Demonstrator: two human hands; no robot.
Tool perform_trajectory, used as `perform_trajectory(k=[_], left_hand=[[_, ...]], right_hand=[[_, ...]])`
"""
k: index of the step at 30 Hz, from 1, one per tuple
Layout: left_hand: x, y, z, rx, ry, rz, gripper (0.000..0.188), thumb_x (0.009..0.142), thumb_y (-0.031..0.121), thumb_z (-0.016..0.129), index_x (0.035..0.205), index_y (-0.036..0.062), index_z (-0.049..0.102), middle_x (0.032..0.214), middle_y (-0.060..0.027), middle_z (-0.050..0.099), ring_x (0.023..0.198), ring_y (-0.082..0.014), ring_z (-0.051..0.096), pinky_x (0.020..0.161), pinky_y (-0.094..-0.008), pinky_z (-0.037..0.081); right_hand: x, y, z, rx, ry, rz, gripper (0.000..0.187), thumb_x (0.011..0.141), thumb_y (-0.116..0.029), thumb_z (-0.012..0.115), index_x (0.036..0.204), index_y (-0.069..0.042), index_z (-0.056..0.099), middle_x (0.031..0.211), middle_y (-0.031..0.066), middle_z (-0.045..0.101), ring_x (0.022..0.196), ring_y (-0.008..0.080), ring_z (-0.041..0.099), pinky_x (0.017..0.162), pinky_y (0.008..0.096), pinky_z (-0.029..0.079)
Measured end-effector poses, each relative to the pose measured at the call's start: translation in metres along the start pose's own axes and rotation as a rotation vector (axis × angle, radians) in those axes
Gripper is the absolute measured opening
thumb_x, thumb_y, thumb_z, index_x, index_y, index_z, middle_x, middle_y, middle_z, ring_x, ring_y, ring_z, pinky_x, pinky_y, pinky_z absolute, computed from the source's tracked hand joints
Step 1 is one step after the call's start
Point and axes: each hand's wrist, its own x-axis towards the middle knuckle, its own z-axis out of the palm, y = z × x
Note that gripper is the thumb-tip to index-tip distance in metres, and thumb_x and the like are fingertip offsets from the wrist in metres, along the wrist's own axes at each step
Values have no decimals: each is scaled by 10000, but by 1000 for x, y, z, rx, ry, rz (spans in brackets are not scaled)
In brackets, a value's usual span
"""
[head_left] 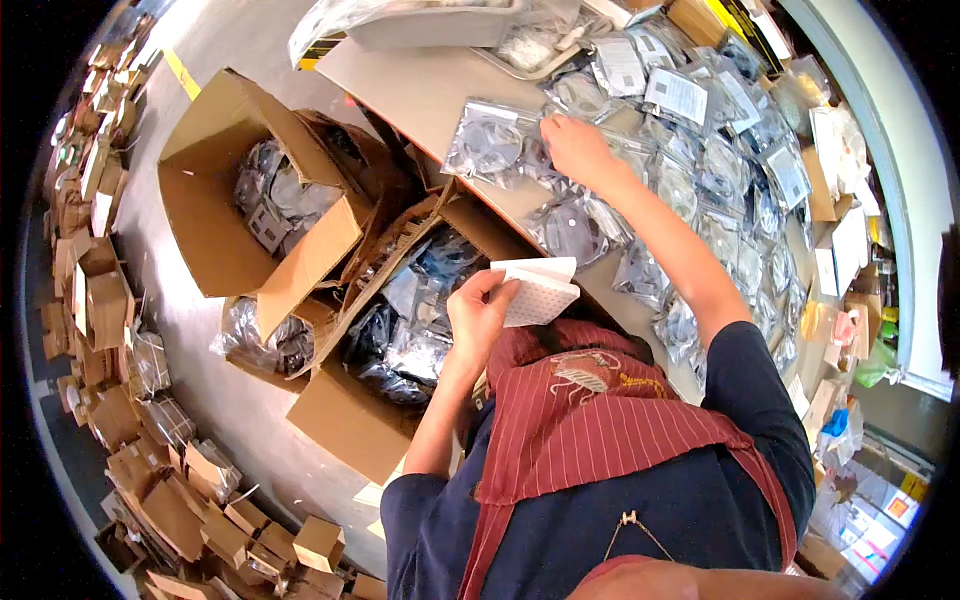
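Note:
My left hand (478, 315) pinches a small folded stack of white sheets (540, 292) between thumb and fingers, in front of my apron. Printed rows of small marks show on its lower sheet. My right hand (578, 150) reaches over the table, its fingers curled down at the right edge of a clear plastic bag (490, 138). Something dark and coiled, like a cable, lies inside that bag. Around my right forearm spread many similar clear bags (575, 230) with dark coiled contents. Several bags farther back carry white printed labels (677, 98).
Left of the table (400, 85) stand open cardboard boxes; a large one (225, 190) and a nearer one (365, 420) hold bagged items. A grey bin (430, 28) sits at the table's far end. Cartons (165, 510) line the left side, and packaging (840, 230) crowds the right.

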Motion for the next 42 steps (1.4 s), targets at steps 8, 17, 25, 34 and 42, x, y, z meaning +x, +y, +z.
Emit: perform_trajectory(k=[8, 17, 25, 34, 42], left_hand=[[2, 4, -12, 14, 48, -23, 170, 804, 99, 749, 902, -32, 704, 716, -4, 636, 665, -67, 532, 617, -253, 441], [18, 20, -9, -24, 6, 25, 163, 818, 68, 721, 937, -43, 703, 825, -52, 678, 744, -88, 581, 678, -251, 465], [18, 18, -19, -53, 108, 62, 128, 831, 37, 719, 924, -47, 693, 867, -33, 661, 756, -82, 560, 688, -230, 446], [14, 51, -41, -417, 122, 45, 94, 856, -4, 695, 944, -36, 703, 919, -15, 646, 846, -94, 582, 780, -237, 444], [10, 74, -34, -481, -91, 15, 130, 843, -45, 705, 972, -60, 695, 986, -57, 645, 902, -114, 593, 793, -240, 457]], right_hand=[[42, -32, -47, -90, -107, 20, 178, 769, -43, 583, 943, -5, 586, 919, 185, 657, 888, 330, 665, 720, 433, 540], [88, -70, 9, 322, -71, -244, 324, 701, 31, 623, 1013, -21, 553, 943, 165, 614, 942, 340, 629, 787, 430, 531], [80, -62, -12, 51, 88, -61, 240, 823, -88, 640, 1033, -27, 541, 1020, 160, 593, 961, 324, 613, 812, 431, 528], [-57, -74, -81, 1061, -549, -31, 283, 919, -292, 681, 1048, -42, 658, 874, 30, 658, 811, 112, 592, 742, 294, 483], [-101, -81, -100, 1512, -290, 302, 238, 859, -179, 748, 1011, -24, 650, 865, -16, 642, 782, 54, 563, 695, 235, 452]])
